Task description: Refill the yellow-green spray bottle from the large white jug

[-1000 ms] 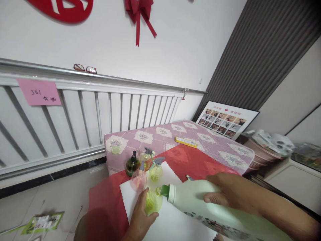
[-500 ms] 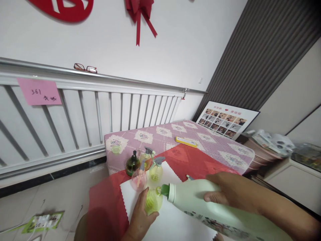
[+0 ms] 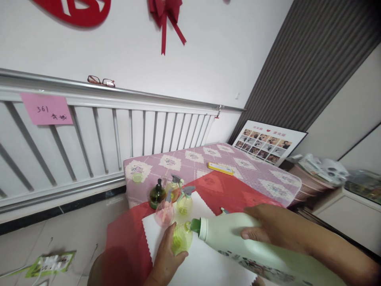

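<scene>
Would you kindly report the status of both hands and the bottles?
Left hand holding yellow-green bottle. Right hand gripping pale green jug, tipped, green spout at bottle's neck; flow unclear. Pink bottle close by, not blocking.

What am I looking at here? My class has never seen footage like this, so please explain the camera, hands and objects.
There is no machine: these are a person's bare hands, seen by one camera worn on the head, looking forward and down. The left hand grips a small yellow-green bottle. The right hand holds a large pale green bottle tipped over, its spout near the small bottle's neck. Nearby stand a dark green bottle and a pink bottle. A white sheet lies over red cloth.
</scene>
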### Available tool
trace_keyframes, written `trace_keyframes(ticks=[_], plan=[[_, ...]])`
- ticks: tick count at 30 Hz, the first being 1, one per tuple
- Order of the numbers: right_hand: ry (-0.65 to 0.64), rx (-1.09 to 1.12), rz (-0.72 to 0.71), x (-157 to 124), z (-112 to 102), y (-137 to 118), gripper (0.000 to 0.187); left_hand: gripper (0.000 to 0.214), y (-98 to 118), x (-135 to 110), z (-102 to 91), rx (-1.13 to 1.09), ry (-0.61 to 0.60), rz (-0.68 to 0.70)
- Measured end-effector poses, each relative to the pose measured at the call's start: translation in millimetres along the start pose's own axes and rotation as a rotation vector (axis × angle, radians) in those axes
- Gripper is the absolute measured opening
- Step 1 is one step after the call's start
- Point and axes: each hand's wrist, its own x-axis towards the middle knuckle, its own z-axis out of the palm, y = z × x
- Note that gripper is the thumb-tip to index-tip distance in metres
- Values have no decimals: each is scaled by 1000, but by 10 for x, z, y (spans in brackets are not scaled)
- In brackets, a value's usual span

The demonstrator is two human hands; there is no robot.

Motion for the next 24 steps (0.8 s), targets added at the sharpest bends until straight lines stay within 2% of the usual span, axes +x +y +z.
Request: trace_keyframes(ticks=[10,18,24], plan=[[1,-25,20,-13,16,7,38,92,74,-11,-32,8,-19,-20],[-1,-5,11,-24,6,-4,38,92,44,-19,-27,19,-26,-8],[-3,-21,10,-3,46,64,43,92,73,-9,-38,45,-34,-16]])
